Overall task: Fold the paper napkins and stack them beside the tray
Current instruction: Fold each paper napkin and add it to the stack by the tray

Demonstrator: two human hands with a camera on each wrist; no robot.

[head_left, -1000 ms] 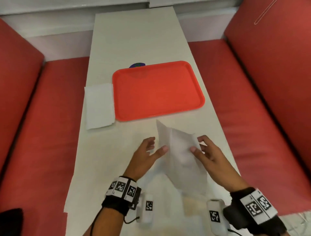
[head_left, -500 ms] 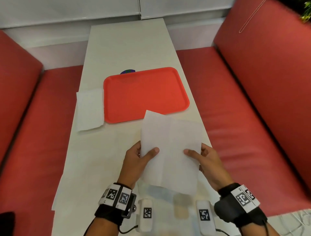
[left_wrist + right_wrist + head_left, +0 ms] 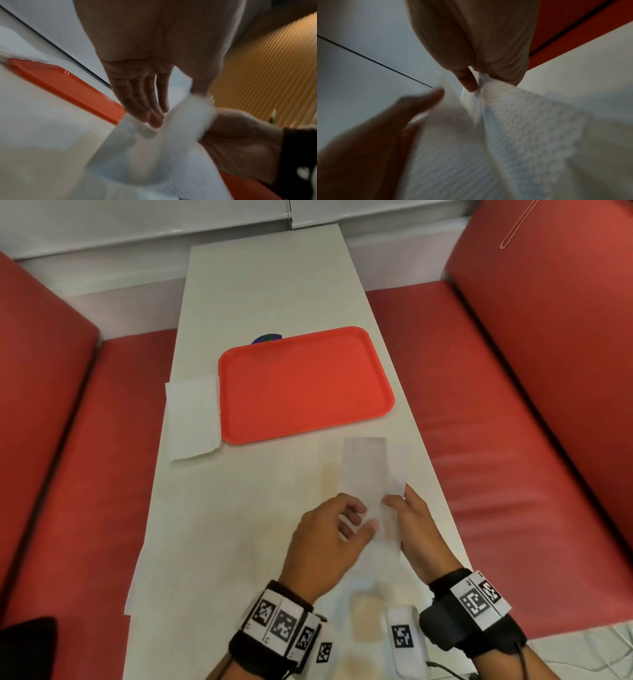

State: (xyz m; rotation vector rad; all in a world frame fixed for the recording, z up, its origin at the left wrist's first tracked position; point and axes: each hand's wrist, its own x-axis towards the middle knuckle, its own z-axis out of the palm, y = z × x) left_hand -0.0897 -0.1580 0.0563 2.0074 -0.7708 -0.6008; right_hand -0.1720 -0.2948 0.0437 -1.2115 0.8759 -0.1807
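both hands hold one paper napkin (image 3: 364, 470) above the desk (image 3: 239, 508), just short of the red tray (image 3: 305, 385): the left hand (image 3: 329, 539) pinches its near edge, the right hand (image 3: 414, 525) grasps the opposite edge. the folded stack (image 3: 192, 416) lies touching the tray's left side.

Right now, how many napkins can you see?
2: one napkin held in both hands, one folded napkin lying left of the tray. More may hide beneath it.

Orange tray (image 3: 305, 386), white dimpled napkin (image 3: 364, 470), red benches (image 3: 513, 412).
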